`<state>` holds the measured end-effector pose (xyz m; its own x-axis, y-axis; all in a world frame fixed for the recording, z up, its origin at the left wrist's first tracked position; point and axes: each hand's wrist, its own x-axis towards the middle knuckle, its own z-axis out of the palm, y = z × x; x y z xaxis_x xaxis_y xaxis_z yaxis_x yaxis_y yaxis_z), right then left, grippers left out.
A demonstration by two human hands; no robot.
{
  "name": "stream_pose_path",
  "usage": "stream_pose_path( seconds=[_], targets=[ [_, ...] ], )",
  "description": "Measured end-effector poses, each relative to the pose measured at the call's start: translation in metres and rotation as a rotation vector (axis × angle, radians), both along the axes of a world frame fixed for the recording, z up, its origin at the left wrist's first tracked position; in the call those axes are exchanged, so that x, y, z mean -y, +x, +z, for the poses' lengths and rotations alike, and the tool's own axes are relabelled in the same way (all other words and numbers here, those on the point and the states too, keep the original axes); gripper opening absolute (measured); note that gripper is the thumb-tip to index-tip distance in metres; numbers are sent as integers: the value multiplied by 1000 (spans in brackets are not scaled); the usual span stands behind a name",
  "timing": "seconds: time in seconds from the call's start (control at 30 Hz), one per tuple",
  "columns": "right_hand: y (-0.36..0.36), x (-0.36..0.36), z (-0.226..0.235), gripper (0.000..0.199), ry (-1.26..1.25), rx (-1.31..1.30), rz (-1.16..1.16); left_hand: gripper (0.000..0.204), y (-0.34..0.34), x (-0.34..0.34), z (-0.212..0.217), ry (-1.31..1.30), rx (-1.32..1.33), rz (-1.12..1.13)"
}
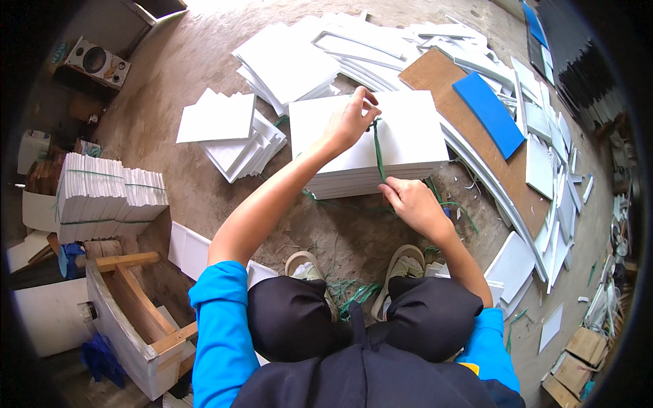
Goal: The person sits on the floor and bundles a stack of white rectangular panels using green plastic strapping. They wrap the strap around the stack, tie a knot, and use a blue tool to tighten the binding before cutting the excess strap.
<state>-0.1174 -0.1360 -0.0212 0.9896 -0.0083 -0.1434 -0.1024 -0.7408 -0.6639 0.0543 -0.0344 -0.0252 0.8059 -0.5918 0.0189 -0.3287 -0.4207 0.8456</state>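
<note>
Stack of white rectangular boards point(411, 126): on grey-brown floor point(194, 197) | narrow green plastic strap point(379, 149): at stack's near edge | left hand point(351, 121): grip pinching strap's upper part | right hand point(415, 204): grip pinching strap lower down

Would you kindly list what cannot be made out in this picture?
In the head view:
Whether the green strap passes beneath the white stack: the stack hides it.
The palm of the right hand: hidden by the hand's back.
Dark objects, upper right: cut off by the black rim.
</note>
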Motion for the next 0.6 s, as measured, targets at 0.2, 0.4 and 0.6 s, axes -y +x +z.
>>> stream_pose_path(
  seconds=[0.2,0.4,0.6],
  targets=[
    [5,0,-12,23,-137,155,-1,28,18,8,-11,142,296,88],
    [-16,11,-71,27,-226,36,-197,30,16,4,-23,117,178,20],
    [-20,6,-132,36,-138,153,-290,29,6,0,-25,87,133,7]
  ],
)
